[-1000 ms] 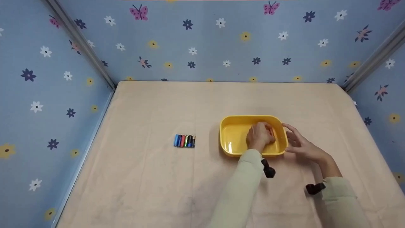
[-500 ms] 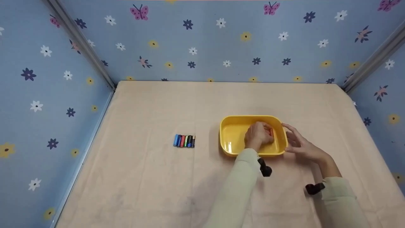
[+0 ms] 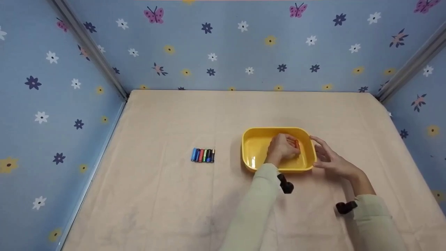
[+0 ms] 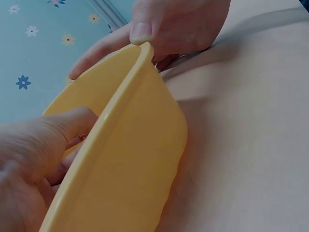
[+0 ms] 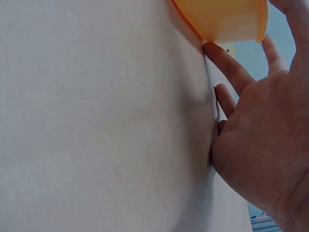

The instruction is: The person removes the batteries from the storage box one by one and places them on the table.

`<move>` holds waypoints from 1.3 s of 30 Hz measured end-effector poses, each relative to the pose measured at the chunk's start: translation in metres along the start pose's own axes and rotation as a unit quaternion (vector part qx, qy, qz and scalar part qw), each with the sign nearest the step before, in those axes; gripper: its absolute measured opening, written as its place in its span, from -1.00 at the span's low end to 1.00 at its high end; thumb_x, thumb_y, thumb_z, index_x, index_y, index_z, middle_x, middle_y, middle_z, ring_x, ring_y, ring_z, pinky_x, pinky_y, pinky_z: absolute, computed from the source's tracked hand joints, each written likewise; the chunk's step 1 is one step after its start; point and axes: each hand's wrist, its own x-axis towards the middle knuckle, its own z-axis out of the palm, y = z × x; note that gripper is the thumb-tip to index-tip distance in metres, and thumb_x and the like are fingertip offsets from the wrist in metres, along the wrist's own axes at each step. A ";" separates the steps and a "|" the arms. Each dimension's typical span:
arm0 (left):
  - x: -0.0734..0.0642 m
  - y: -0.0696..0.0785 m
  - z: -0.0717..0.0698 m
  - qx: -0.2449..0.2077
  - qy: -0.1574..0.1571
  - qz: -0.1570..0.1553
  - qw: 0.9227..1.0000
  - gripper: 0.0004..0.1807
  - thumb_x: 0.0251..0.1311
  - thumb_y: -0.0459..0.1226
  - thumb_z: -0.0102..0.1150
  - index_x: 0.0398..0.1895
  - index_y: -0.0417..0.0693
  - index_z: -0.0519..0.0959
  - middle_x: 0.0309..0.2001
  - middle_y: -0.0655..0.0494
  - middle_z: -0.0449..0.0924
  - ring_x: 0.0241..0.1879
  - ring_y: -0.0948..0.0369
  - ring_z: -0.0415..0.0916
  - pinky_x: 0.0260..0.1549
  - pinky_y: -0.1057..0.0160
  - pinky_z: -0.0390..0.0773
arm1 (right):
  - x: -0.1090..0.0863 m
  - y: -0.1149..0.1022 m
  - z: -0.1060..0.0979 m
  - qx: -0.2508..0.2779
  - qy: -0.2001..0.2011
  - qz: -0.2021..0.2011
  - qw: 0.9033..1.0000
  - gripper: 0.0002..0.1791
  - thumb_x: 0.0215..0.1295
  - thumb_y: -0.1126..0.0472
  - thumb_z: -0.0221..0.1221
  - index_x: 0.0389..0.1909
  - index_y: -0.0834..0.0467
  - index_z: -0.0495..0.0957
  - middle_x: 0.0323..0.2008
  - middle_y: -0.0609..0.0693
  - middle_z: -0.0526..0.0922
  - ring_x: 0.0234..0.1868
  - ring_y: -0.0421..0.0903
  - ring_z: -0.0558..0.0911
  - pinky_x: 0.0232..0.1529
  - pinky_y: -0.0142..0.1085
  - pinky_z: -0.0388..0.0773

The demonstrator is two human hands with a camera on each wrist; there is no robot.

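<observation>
A yellow plastic box (image 3: 258, 139) with rounded corners stands on the cloth-covered table. My left hand (image 3: 281, 148) reaches down inside it, toward its right half. Its curled fingers pinch an orange-red battery (image 3: 297, 144), of which only part shows. In the left wrist view a small red bit (image 4: 83, 137) peeks out between the fingers. My right hand (image 3: 336, 163) stands at the box's right end, its extended fingers and thumb touching the rim. The right wrist view shows that palm and its spread fingertips against the box (image 5: 227, 21).
Left of the box, several batteries (image 3: 203, 155) in different colours lie side by side in a row on the beige cloth (image 3: 167, 195). Blue flower-patterned panels (image 3: 230, 45) enclose the back and sides of the table.
My left hand has shifted slightly left inside the box, and the orange-red battery has moved left with it. My right hand, the box and the row of batteries stay in place.
</observation>
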 end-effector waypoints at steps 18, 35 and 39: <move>0.003 -0.009 -0.019 -0.015 -0.005 0.048 0.999 -0.56 0.13 -0.32 0.76 0.07 0.10 0.83 -0.25 0.22 0.84 -0.28 0.32 0.64 -0.20 0.38 0.57 | 0.000 0.000 -0.002 -0.004 -0.005 0.001 1.000 0.11 0.63 0.09 0.32 0.88 -0.28 -0.24 0.85 0.37 -0.07 0.83 0.57 -0.08 0.62 0.69 -0.09; -0.011 -0.002 -0.042 0.013 0.007 0.118 0.993 -0.58 0.17 -0.27 0.72 0.11 0.11 0.84 -0.18 0.21 0.85 -0.25 0.37 0.61 -0.19 0.42 0.48 | 0.001 0.000 -0.001 0.002 -0.012 -0.010 1.000 0.10 0.63 0.15 0.30 0.88 -0.23 -0.24 0.84 0.40 -0.06 0.82 0.57 -0.03 0.65 0.65 -0.11; -0.012 -0.003 -0.045 0.007 -0.002 0.135 0.991 -0.56 0.18 -0.29 0.71 0.14 0.07 0.83 -0.14 0.16 0.87 -0.26 0.40 0.60 -0.21 0.46 0.48 | 0.001 0.002 -0.001 0.002 -0.009 -0.012 1.000 0.09 0.63 0.16 0.29 0.88 -0.23 -0.23 0.84 0.40 -0.05 0.82 0.56 -0.01 0.65 0.64 -0.10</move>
